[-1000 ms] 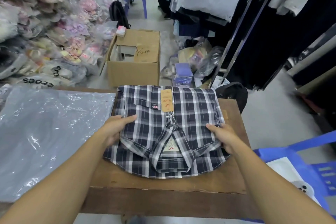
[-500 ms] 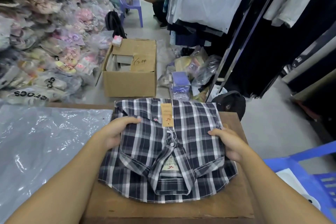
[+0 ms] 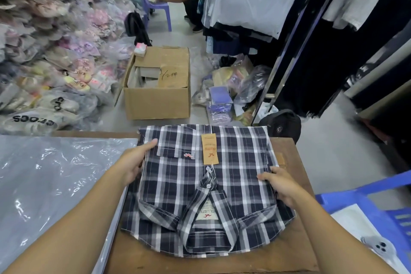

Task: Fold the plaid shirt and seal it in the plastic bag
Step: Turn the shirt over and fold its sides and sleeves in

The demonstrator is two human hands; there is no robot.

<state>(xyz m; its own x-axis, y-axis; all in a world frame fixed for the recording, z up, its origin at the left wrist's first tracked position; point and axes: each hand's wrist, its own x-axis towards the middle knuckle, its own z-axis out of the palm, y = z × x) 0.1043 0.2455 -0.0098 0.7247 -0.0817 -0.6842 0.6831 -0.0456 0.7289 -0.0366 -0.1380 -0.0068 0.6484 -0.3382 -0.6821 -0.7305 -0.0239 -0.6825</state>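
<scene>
A dark navy and white plaid shirt (image 3: pixel 233 180) lies folded on a small wooden table (image 3: pixel 291 251), collar toward me and an orange hang tag on its chest. My left hand (image 3: pixel 135 162) grips the shirt's left edge, thumb on top beside the chest pocket. My right hand (image 3: pixel 281 184) holds the right edge, fingers curled over the fabric. A stack of clear plastic bags (image 3: pixel 51 184) lies flat on the table just left of the shirt, its edge touching my left forearm.
An open cardboard box (image 3: pixel 158 100) stands on the floor beyond the table. Bagged shoes are piled at the left, clothes hang on racks at the right. A blue plastic chair (image 3: pixel 378 202) is at my right. A person sits far back.
The view has tilted down and the shirt now sits lower and nearer. My left hand slid a little farther up the shirt's left edge; my right hand stays on the right edge.
</scene>
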